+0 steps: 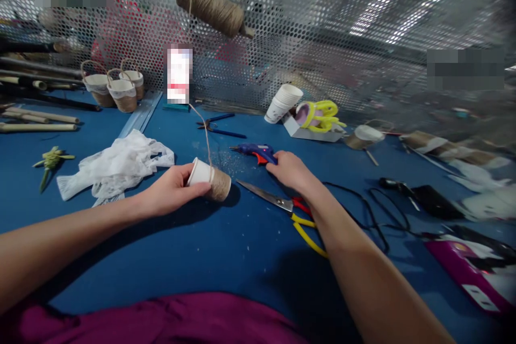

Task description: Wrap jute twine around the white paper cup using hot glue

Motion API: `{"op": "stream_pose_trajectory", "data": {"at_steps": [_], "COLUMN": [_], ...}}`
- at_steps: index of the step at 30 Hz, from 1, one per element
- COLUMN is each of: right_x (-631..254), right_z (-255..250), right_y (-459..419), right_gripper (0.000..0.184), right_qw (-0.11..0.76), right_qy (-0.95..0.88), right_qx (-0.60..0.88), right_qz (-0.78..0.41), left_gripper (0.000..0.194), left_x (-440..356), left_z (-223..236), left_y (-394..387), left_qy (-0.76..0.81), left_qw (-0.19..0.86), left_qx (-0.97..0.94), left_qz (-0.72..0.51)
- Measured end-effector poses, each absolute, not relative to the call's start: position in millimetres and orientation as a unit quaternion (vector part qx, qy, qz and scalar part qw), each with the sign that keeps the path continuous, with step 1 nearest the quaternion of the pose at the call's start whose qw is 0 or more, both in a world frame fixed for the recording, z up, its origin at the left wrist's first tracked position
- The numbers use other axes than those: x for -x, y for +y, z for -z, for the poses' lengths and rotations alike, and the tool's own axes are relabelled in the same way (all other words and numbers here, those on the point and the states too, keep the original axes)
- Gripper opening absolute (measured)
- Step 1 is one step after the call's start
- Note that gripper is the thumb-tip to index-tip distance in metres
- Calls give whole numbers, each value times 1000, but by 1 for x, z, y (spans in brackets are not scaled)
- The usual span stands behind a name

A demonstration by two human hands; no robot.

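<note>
My left hand (177, 188) is closed around a white paper cup (199, 173), tilted on its side above the table. Twine (220, 184) is wound round the lower part of the cup, and a strand runs from it up towards a twine spool (209, 4) on a stick at the mesh. My right hand (291, 171) grips the handle of a blue hot glue gun (256, 151), whose nozzle points left. Below that hand lie scissors (278, 201) with red and yellow handles, partly hidden by my right forearm.
Behind are three twine-wrapped baskets (122, 95), a phone (179, 75), pliers (221, 124) and stacked paper cups (283, 103). White lace (124, 164) lies left. Yellow fuzzy stems (322, 115) rest in a box. A black cable (363, 199) and a purple power strip (463, 274) are at right.
</note>
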State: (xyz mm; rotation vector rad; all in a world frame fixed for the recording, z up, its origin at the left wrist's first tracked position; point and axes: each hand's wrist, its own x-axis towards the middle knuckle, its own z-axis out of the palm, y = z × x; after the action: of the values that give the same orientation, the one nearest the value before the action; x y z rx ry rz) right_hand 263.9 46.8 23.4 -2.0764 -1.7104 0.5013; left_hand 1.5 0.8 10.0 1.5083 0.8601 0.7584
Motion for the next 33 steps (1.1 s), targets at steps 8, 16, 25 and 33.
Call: {"op": "stream_pose_trajectory", "data": {"at_steps": [8,16,25,33], "right_x": [-241,-224,-216,-210], "right_z": [-64,-76,-71,-77], "right_y": [18,-32,-48,-50], "right_gripper": [24,21,28,34], "right_qw": [315,276,199,164], "right_qy": [-588,-640,-651,-661], "right_qx": [661,595,644,664], "right_qz": [-344,-400,-349,-309], "left_gripper": [34,31,28,31], "left_x": [0,3,3,3], "left_z": [-15,-17,-15,-16], "left_y": [4,7,9,8], "left_qy": [362,335,328,312], "left_qw": [606,583,577,569], "left_qx": [-658,-701,-711,-723], "left_qz": [-262,-239,-231,-236]}}
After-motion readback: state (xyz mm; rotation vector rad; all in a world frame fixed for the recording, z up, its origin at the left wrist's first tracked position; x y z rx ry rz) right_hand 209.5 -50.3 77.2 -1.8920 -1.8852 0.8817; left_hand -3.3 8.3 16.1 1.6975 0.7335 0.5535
